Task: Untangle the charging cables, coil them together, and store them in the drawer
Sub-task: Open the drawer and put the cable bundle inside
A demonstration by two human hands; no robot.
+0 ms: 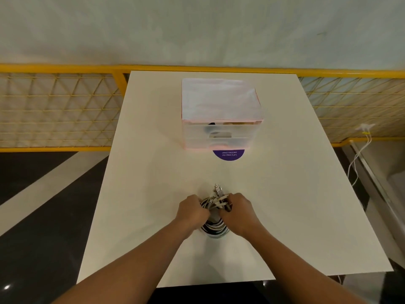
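White, grey and black cables [215, 223] are gathered into 1 loose coil on the pale desk [153, 194], lying closer to its near edge than its far edge and about midway between the left and right edges. The loops run roughly oval. Their near end shows below the hands as a stack of white, black and pale bluish strands resting on the desk. At the far end several pale plugs [218, 190] stick out past the fingers, pointing towards the far edge, while a few thin white strands cross over the top of the bundle.

Both hands hold the coil from opposite sides. The left hand [191, 210] has its fingers curled round the left side of the loops, knuckles up. The right hand [238, 212] is curled round the right side, with its fingertips among the strands near the plugs. The 2 hands nearly touch over the middle of the coil.

Well beyond the coil, towards the far edge, stands a translucent drawer box [221, 115] with a pink frame; its drawers sit pushed in, and blurred dark and pale shapes show through the fronts. A purple round sticker [228, 155] with white lettering peeks out from under the box's front. Behind the desk runs a yellow railing [65, 68] with wire mesh, and a thin white cord [359, 154] hangs from it off the right edge.
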